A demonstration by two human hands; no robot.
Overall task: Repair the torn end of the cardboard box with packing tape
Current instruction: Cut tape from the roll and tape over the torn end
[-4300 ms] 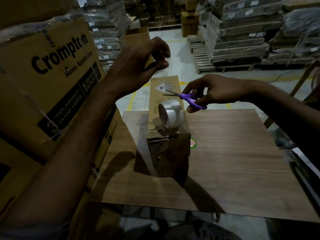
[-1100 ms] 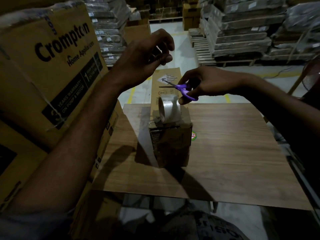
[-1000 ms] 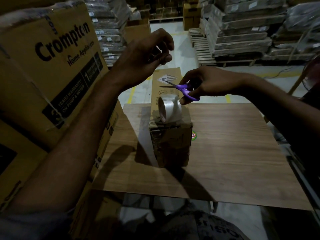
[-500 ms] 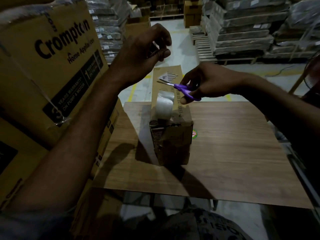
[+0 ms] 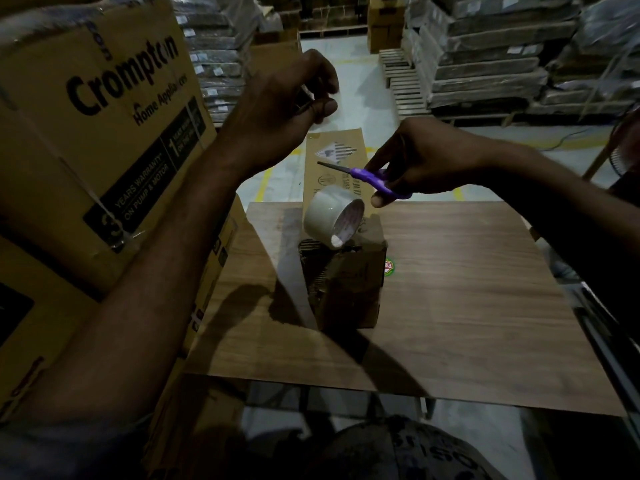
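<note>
The counter (image 5: 450, 306) lies in front of me with the cardboard box (image 5: 349, 289) lengthwise on it, its ragged end toward me. A roll of packing tape (image 5: 332, 216) sits tilted on top of the box at that end. Just beyond, my right hand (image 5: 426, 161) grips purple scissors (image 5: 367, 176), blades pointing left over the box. Higher up, my left hand (image 5: 277, 109) has thumb and fingers pinched together; I cannot tell whether tape is between them. A large printed carton (image 5: 104, 133) stands to the left, wrapped stacks (image 5: 485, 57) farther back.
</note>
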